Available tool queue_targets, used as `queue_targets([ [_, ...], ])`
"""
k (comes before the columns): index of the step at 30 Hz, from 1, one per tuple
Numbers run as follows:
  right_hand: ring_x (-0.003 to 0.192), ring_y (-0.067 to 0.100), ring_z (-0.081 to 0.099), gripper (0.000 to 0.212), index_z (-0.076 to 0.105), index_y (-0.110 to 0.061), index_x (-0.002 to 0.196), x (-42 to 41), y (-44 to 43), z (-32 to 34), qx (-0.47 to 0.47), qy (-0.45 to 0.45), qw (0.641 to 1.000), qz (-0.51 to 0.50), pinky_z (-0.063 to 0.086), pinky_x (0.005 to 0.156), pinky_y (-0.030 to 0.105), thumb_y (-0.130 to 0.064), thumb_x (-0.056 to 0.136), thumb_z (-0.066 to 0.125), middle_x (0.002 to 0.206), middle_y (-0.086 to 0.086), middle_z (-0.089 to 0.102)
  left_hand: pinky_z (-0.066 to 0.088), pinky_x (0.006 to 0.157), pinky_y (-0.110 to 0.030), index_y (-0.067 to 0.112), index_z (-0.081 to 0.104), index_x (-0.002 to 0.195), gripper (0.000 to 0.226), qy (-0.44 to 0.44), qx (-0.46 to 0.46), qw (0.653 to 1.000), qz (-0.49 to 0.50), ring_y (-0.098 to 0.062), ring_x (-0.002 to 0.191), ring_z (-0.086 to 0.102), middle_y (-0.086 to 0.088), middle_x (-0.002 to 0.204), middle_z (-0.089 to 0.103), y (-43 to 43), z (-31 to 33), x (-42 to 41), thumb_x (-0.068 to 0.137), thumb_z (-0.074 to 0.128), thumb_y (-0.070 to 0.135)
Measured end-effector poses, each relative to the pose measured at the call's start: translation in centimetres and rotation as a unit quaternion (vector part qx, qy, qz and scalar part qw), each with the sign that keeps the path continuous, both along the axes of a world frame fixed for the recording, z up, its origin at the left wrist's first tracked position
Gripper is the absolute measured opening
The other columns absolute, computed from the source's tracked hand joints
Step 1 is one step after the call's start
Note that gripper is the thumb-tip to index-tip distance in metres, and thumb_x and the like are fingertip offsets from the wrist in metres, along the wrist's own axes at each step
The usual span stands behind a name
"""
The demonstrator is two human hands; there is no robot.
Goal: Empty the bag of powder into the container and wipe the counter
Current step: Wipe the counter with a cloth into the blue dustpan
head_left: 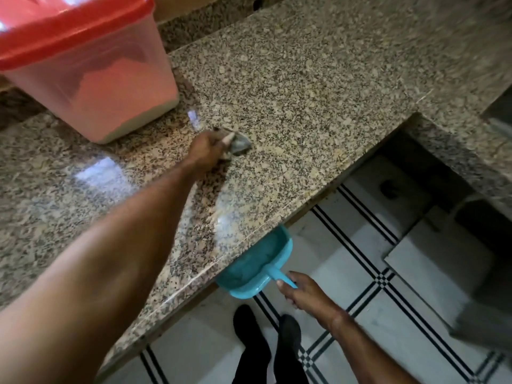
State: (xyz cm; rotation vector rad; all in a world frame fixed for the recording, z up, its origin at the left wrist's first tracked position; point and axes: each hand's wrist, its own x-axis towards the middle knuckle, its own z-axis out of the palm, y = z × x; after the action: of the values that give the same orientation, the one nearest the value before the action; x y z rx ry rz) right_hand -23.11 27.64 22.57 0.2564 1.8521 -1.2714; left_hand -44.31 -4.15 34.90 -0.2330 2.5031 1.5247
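Speckled granite counter (304, 92) bears lidded container (91, 87), cloth (239, 144).

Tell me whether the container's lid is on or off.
On. The red lid sits over the container, covering its rim; powder shows through the wall.

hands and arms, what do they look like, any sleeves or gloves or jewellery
Both hands are bare: no gloves on the left hand or the right hand. Both forearms are uncovered as far as the frame shows, with no sleeves in view. No watch, bracelet or ring is visible, though the image is blurred.
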Motion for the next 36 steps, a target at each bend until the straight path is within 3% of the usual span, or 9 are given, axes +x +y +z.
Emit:
queue_targets([
  [2, 0.068, -0.002, 0.056, 0.033, 0.059, -0.028, 0.101, 0.3, 0.0, -0.4, 0.006, -0.001, 1.000, -0.013, 0.045, 0.062, 0.015, -0.056, 0.088, 0.070, 0.085, -0.014, 0.058, 0.059, 0.075, -0.032, 0.018, 0.077, 0.102, 0.026, 0.000, 0.005, 0.997, -0.071, -0.015, 0.094, 0.072, 0.003, 0.101, 0.075, 3.2, 0.1, 0.0, 0.104, 0.054, 0.032],
  [6, 0.061, 0.000, 0.055, 0.020, 0.061, -0.028, 0.088, 1.0, 0.0, 0.2, 0.000, -0.009, 1.000, -0.009, 0.045, 0.061, 0.020, -0.046, 0.092, 0.069, 0.074, -0.014, 0.059, 0.051, 0.058, -0.013, 0.029, 0.073, 0.084, 0.023, 0.010, -0.008, 0.982, -0.191, 0.009, 0.068, 0.065, 0.012, 0.081, 0.069, 7.6, -0.1, 3.9, 0.102, 0.058, 0.026],
  [9, 0.061, 0.005, 0.054, 0.023, 0.063, -0.028, 0.084, 1.8, 0.4, 1.2, 0.001, -0.014, 1.000, -0.016, 0.046, 0.063, 0.025, -0.051, 0.087, 0.068, 0.070, -0.013, 0.058, 0.046, 0.054, -0.014, 0.034, 0.068, 0.081, 0.029, 0.017, -0.030, 0.964, -0.263, 0.006, 0.061, 0.061, 0.016, 0.075, 0.064, 6.9, 0.4, 6.4, 0.102, 0.057, 0.019],
  [12, 0.063, 0.007, 0.054, 0.022, 0.065, -0.029, 0.082, 2.0, 0.8, 2.2, -0.006, -0.010, 1.000, -0.015, 0.045, 0.062, 0.024, -0.049, 0.089, 0.068, 0.068, -0.013, 0.057, 0.050, 0.052, -0.022, 0.015, 0.074, 0.097, 0.025, -0.004, -0.020, 0.985, -0.171, -0.008, 0.062, 0.065, 0.002, 0.081, 0.070, 1.4, 1.6, 6.5, 0.105, 0.053, 0.023],
  [15, 0.059, 0.001, 0.052, 0.018, 0.065, -0.032, 0.083, 1.8, 0.7, 3.0, -0.012, 0.006, 1.000, -0.023, 0.043, 0.057, 0.017, -0.045, 0.094, 0.066, 0.066, -0.016, 0.057, 0.058, 0.065, -0.028, 0.017, 0.075, 0.105, 0.026, -0.007, -0.061, 0.998, -0.021, -0.029, 0.088, 0.070, -0.007, 0.098, 0.073, -4.8, 1.3, 6.8, 0.105, 0.053, 0.030],
  [18, 0.057, 0.000, 0.049, 0.019, 0.063, -0.029, 0.088, 1.6, 0.3, 2.9, -0.021, 0.002, 1.000, -0.016, 0.041, 0.054, 0.016, -0.047, 0.096, 0.064, 0.070, -0.012, 0.055, 0.053, 0.061, -0.028, 0.024, 0.075, 0.104, 0.022, 0.002, -0.069, 0.997, 0.027, -0.017, 0.080, 0.066, -0.002, 0.094, 0.072, -4.3, 0.7, 8.6, 0.105, 0.053, 0.028],
  [23, 0.055, 0.003, 0.045, 0.018, 0.060, -0.026, 0.089, 1.8, -1.5, 3.1, -0.032, -0.013, 0.999, 0.013, 0.039, 0.053, 0.019, -0.041, 0.099, 0.062, 0.072, -0.004, 0.052, 0.049, 0.051, -0.019, 0.021, 0.076, 0.094, 0.025, 0.018, -0.004, 0.999, -0.027, 0.003, 0.058, 0.061, 0.021, 0.068, 0.067, 3.7, 0.8, 12.2, 0.104, 0.054, 0.026],
  [29, 0.059, 0.000, 0.051, 0.015, 0.061, -0.031, 0.090, 2.2, -1.0, 4.5, -0.029, -0.006, 0.998, 0.057, 0.042, 0.058, 0.019, -0.044, 0.097, 0.063, 0.072, -0.013, 0.057, 0.051, 0.055, -0.023, 0.009, 0.073, 0.105, 0.027, -0.059, 0.049, 0.996, -0.045, -0.005, 0.063, 0.062, 0.005, 0.079, 0.068, 2.0, 1.0, 11.3, 0.107, 0.049, 0.022],
  [36, 0.064, 0.003, 0.053, 0.019, 0.065, -0.036, 0.087, 1.1, 1.2, 4.1, -0.025, 0.008, 0.995, 0.098, 0.044, 0.062, 0.021, -0.054, 0.093, 0.064, 0.073, -0.015, 0.059, 0.047, 0.061, -0.021, 0.022, 0.074, 0.104, 0.023, -0.045, -0.054, 0.989, -0.128, -0.009, 0.073, 0.060, 0.003, 0.089, 0.066, 4.8, -0.3, 7.2, 0.105, 0.051, 0.025],
])
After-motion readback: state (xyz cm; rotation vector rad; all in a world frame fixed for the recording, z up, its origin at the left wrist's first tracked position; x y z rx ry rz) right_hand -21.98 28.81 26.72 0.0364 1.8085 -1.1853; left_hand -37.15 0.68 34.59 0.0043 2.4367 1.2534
